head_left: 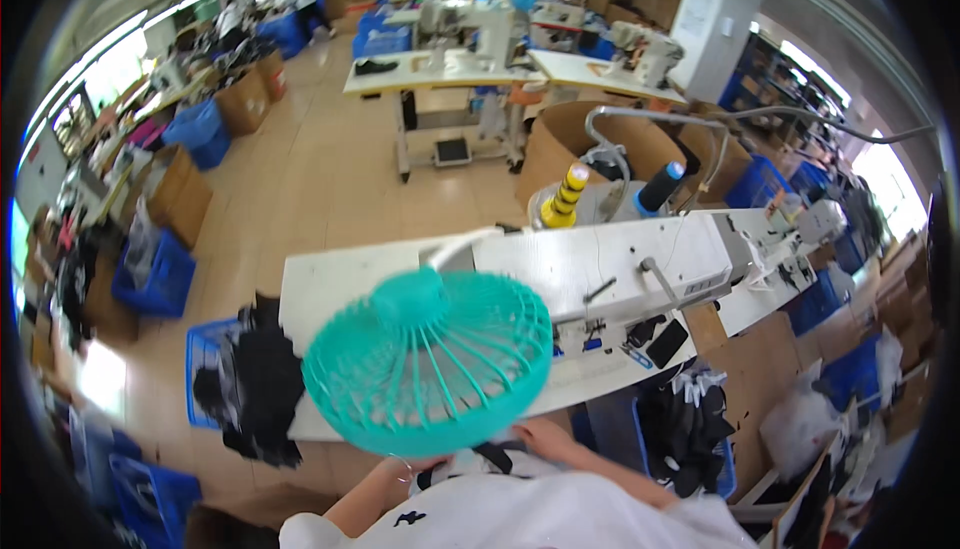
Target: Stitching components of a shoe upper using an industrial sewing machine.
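Observation:
A turquoise fan [425,359] stands in front of me and covers much of the work area. Beneath its near rim lie black and white pieces of material [495,457], close against my white top. On their right side is my right hand [543,439], its fingers curled and partly hidden; what they hold cannot be made out. My left hand [408,469] is on the other side of the pieces, with a bracelet at the wrist. The fan and material hide its fingers. A white sewing machine [640,259] stands on the white table [330,284] beyond the fan.
Yellow thread [565,197] and dark blue thread [660,189] cones stand behind the machine. Blue snips [634,355] and a black phone [667,344] lie right of the needle area. Blue baskets of black pieces flank the table, left [203,359] and right [728,474].

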A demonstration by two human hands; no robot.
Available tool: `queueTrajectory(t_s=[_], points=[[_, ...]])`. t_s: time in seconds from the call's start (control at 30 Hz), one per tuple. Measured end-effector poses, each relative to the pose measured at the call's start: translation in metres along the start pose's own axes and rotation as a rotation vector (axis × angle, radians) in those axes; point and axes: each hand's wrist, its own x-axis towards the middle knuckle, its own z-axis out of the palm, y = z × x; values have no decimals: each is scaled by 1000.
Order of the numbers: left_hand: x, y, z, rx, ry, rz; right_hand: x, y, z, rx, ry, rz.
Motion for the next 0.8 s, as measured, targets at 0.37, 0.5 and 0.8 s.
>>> queueTrajectory(t_s=[0.37, 0.5, 0.8], points=[[-83, -59, 253, -414, 622, -861, 83, 110, -30, -270, -72, -754], [-50, -70, 289, -491, 722, -836, 78, 124, -23, -243, -34, -778], [-29, -143, 415, -518, 953, -717, 64, 125, -17, -181, 8, -746]])
